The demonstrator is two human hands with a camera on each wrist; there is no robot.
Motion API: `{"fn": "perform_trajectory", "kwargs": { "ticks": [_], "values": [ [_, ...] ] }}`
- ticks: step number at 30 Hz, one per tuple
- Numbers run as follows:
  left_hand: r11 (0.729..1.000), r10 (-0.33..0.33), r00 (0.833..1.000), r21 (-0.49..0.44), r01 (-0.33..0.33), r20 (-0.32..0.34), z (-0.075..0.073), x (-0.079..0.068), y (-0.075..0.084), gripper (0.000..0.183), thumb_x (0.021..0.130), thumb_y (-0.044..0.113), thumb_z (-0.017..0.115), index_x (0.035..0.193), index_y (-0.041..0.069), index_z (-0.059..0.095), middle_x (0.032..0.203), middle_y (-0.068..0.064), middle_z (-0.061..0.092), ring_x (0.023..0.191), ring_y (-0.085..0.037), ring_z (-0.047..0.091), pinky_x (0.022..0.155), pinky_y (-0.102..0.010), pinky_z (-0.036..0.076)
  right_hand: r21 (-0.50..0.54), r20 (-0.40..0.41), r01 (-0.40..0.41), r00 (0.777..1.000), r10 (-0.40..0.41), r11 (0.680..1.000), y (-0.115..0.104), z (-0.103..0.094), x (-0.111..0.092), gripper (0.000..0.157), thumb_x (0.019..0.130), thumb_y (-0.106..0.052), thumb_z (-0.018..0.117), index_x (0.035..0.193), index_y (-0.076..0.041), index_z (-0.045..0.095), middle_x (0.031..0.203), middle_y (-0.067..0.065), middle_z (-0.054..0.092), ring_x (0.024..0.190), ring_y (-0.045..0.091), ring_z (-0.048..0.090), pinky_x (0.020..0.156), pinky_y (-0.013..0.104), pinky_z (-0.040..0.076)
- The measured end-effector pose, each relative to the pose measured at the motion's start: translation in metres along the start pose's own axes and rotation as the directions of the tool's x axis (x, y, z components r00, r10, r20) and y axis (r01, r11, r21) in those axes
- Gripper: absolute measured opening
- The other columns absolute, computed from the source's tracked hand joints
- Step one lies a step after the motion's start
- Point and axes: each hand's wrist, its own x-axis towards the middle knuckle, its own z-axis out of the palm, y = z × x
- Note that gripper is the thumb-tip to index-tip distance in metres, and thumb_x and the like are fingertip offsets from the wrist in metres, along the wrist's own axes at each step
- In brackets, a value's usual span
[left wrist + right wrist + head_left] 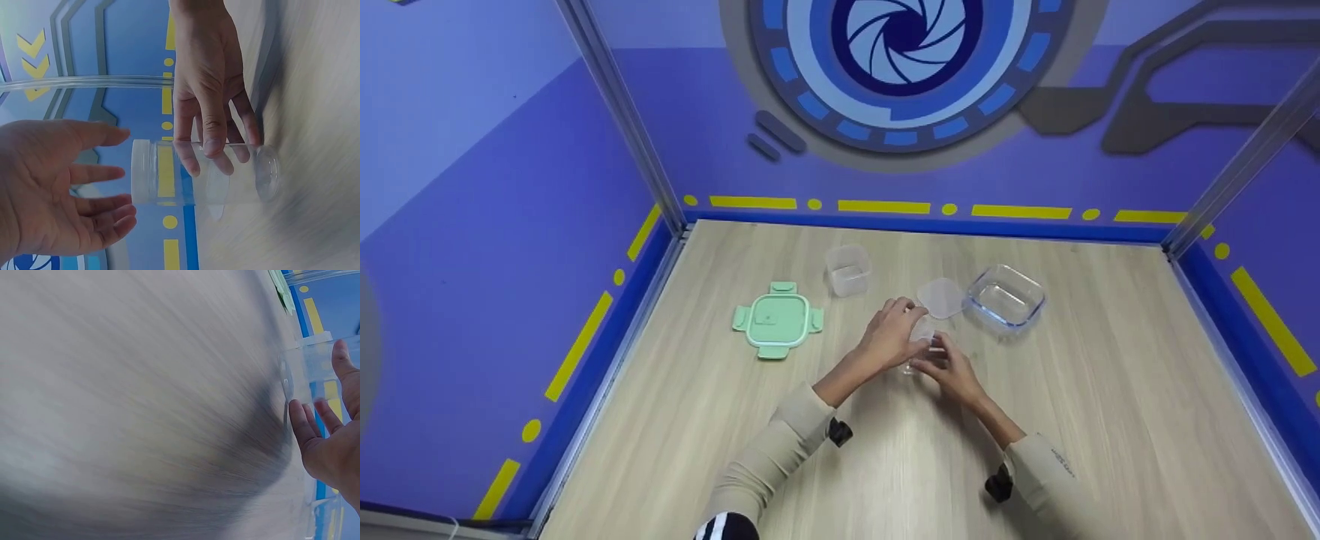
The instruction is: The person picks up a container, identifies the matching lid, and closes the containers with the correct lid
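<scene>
A clear cylindrical jar (242, 180) with a white lid (142, 174) stands upright on the table between the hands. My right hand (956, 373) holds the jar's side, its thumb and fingers around the clear wall. In the right wrist view, the thumb and fingers of that right hand (332, 444) lie on either side of the jar (306, 374). Above, my left hand (889, 337) is at the lid, with fingers spread and fairly straight. The left wrist view shows the left hand's fingertips (126, 173) at the lid's top edge; contact is hard to tell.
A green snap-lock lid (778, 320) lies on the table at left. Behind the hands stands a translucent square container (849, 271). A thin translucent lid (941, 298) lies beside a square glass container (1006, 298) at right. Patterned walls (960, 180) bound the table.
</scene>
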Motion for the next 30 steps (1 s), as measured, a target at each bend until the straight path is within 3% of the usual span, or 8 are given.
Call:
{"fn": "perform_trajectory", "kwargs": {
  "ticks": [3, 7, 15, 30],
  "values": [
    [0.998, -0.060, 0.998, 0.012, 0.060, 0.016, 0.000, 0.000, 0.003, 0.049, 0.094, 0.034, 0.073, 0.135, 0.009, 0.064, 0.128, -0.010, 0.063, 0.119, -0.025, 0.059, 0.098, -0.037, 0.054, -0.001, 0.006, -0.011, 1.000, 0.011, 1.000, 0.000, 0.000, 0.000, 0.053, 0.090, -0.008, 0.078, 0.136, -0.002, 0.053, 0.129, 0.024, 0.065, 0.119, 0.043, 0.065, 0.103, 0.057, 0.052],
    [0.996, -0.085, 0.995, 0.039, 0.083, 0.047, 0.002, 0.002, 0.006, 0.054, 0.092, 0.040, 0.075, 0.134, 0.008, 0.065, 0.128, -0.010, 0.064, 0.119, -0.025, 0.058, 0.098, -0.035, 0.054, -0.013, 0.007, -0.011, 1.000, 0.011, 1.000, 0.000, -0.001, -0.001, 0.055, 0.090, -0.009, 0.077, 0.138, -0.002, 0.051, 0.132, 0.025, 0.063, 0.120, 0.045, 0.065, 0.103, 0.058, 0.052],
    [0.996, -0.021, 1.000, 0.086, 0.021, 0.002, 0.008, 0.007, 0.004, 0.044, 0.089, 0.033, 0.079, 0.123, 0.006, 0.071, 0.121, -0.010, 0.067, 0.110, -0.025, 0.061, 0.092, -0.033, 0.057, 0.012, 0.030, -0.017, 0.999, 0.016, 1.000, 0.001, -0.001, -0.002, 0.054, 0.090, -0.011, 0.077, 0.138, -0.006, 0.051, 0.131, 0.022, 0.062, 0.122, 0.041, 0.064, 0.104, 0.054, 0.053],
    [0.998, 0.059, 0.993, 0.017, -0.061, 0.098, 0.003, 0.010, 0.002, 0.045, 0.089, 0.022, 0.077, 0.132, 0.009, 0.068, 0.131, -0.008, 0.066, 0.119, -0.025, 0.060, 0.102, -0.035, 0.051, 0.015, -0.004, 0.022, 1.000, -0.022, 1.000, 0.003, 0.000, -0.001, 0.055, 0.089, -0.008, 0.078, 0.137, -0.002, 0.054, 0.128, 0.020, 0.067, 0.118, 0.037, 0.065, 0.104, 0.054, 0.052]
  ]
}}
